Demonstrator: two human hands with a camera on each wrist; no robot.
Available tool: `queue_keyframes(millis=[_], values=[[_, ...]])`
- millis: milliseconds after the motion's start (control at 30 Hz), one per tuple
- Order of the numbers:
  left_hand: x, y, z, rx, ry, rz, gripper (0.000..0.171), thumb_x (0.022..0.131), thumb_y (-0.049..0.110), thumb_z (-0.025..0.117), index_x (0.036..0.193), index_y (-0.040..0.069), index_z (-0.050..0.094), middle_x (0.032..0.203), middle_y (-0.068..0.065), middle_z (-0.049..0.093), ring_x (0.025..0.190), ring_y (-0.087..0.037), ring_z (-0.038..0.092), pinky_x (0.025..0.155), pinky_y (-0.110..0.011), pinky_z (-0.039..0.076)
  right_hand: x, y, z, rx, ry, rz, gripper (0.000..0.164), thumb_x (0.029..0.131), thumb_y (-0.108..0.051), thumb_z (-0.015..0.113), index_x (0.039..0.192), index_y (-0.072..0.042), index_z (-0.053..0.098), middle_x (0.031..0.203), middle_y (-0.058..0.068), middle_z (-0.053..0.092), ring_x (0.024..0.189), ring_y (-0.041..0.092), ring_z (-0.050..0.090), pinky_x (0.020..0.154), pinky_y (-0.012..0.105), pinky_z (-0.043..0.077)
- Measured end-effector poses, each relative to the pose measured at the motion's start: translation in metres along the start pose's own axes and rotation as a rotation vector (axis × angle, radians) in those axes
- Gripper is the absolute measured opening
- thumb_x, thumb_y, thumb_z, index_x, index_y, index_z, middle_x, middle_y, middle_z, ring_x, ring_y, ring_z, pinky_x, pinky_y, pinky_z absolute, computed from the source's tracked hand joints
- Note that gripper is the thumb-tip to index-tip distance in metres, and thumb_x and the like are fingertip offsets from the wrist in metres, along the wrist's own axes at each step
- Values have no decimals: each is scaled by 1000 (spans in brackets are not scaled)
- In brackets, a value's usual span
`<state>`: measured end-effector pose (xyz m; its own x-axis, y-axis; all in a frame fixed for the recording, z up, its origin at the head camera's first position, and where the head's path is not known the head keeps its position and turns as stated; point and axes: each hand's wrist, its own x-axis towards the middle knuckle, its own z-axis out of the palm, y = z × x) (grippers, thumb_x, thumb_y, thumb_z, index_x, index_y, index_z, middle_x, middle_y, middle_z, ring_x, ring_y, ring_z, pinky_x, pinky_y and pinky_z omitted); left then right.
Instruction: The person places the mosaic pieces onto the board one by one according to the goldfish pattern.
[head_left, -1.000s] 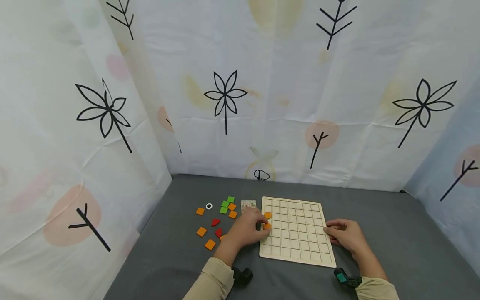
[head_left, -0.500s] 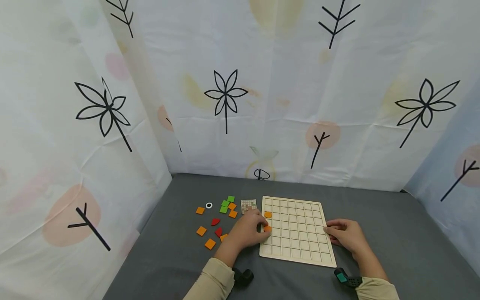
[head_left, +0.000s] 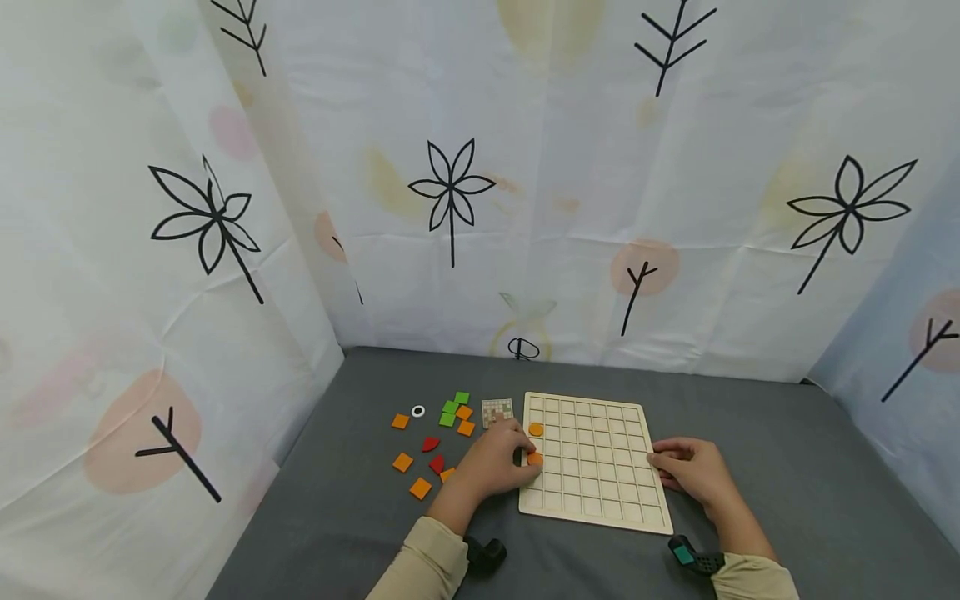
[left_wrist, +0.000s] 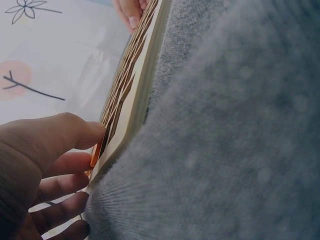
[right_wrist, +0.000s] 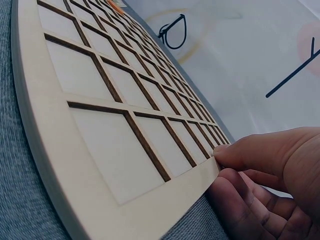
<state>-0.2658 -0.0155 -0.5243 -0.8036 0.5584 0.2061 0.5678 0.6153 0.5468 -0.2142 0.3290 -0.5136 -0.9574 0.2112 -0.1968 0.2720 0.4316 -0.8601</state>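
Observation:
A square wooden grid board (head_left: 600,467) lies on the grey cloth, its shallow cells framed by thin ridges. My left hand (head_left: 491,458) is at the board's left edge, thumb and index finger pinching an orange piece (head_left: 535,459) over the leftmost column. In the left wrist view only the thin edge of that orange piece (left_wrist: 95,154) shows between the fingers. Another orange disc (head_left: 536,430) sits in a cell farther up the same column. On the opposite side my right hand (head_left: 693,468) grips the board's right edge, thumb on top (right_wrist: 227,154) and fingers below.
Left of the board lie loose orange squares (head_left: 421,488), green squares (head_left: 447,420), red quarter-round pieces (head_left: 431,444) and a white ring (head_left: 417,412). A small printed pattern card (head_left: 497,410) lies at the board's upper left. A patterned curtain (head_left: 525,275) hangs behind the table.
The orange piece in my left hand has shifted slightly toward me along the leftmost column. My right hand has stayed on the board's edge.

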Motion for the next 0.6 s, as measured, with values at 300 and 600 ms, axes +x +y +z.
queue_keyframes(millis=[300, 600], values=[[-2, 2, -2, -3, -9, 1, 24, 95, 29, 81, 112, 13, 83, 103, 1, 64, 84, -3, 50, 82, -23, 52, 1, 1, 0, 9, -2, 7, 42, 98, -13, 75, 130, 12, 66, 98, 10, 72, 80, 12, 72, 70, 28, 63], [-3, 3, -2, 11, -3, 6, 24, 94, 26, 82, 113, 11, 83, 103, 1, 62, 85, -3, 50, 105, -34, 53, 2, 0, 1, 8, 4, 13, 42, 98, -12, 74, 131, 13, 65, 97, 10, 71, 80, 12, 71, 69, 28, 63]])
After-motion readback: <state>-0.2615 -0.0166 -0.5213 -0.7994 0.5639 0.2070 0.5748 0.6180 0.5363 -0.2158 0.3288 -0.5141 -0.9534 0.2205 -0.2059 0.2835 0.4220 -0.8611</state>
